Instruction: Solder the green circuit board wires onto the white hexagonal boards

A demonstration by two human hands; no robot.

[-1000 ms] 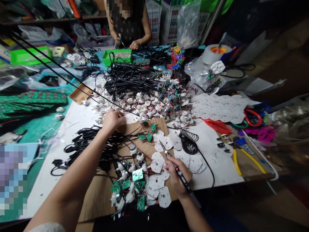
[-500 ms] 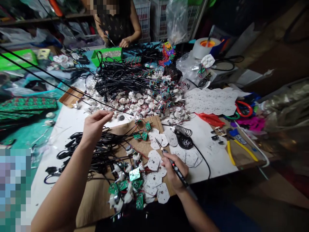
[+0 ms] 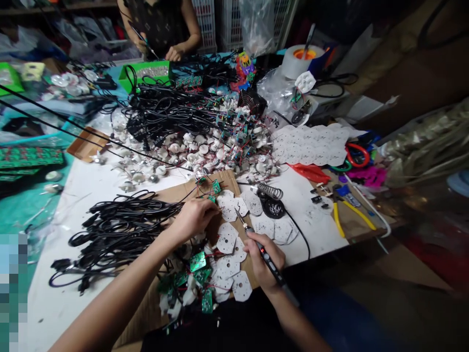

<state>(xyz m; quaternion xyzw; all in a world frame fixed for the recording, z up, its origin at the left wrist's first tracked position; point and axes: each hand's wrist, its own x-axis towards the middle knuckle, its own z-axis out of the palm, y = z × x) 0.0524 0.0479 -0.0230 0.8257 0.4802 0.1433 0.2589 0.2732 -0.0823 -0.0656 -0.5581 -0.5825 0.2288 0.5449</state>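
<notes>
A pen-style soldering iron (image 3: 277, 273) is gripped in the right hand (image 3: 264, 277), its tip poised at the white hexagonal boards (image 3: 227, 205) on a cardboard sheet (image 3: 227, 181); whether tip and board touch is hard to judge from this angle. The left hand (image 3: 196, 216) is bunched just beside them, fingertips drawn together near some small green circuit boards (image 3: 216, 187), and I cannot tell if anything is pinched there. The red light on the handle suggests heat, so a slip of either hand could burn the left fingertips, and a stray sweep leftward might scorch the bundled black cables (image 3: 117, 230). The nearer boards overlap loosely, so a sleeve or wire catching one could shift the lot. Right of the cardboard stands a coiled iron holder (image 3: 270, 190). The white-covered counter (image 3: 78, 188) also carries a heap of small white parts (image 3: 190, 151) and yellow-handled pliers (image 3: 339, 220). Across it, beyond a green tray (image 3: 128, 80), another person's hand (image 3: 175, 52) rests near the edge, with plastic crates (image 3: 203, 22) behind.
</notes>
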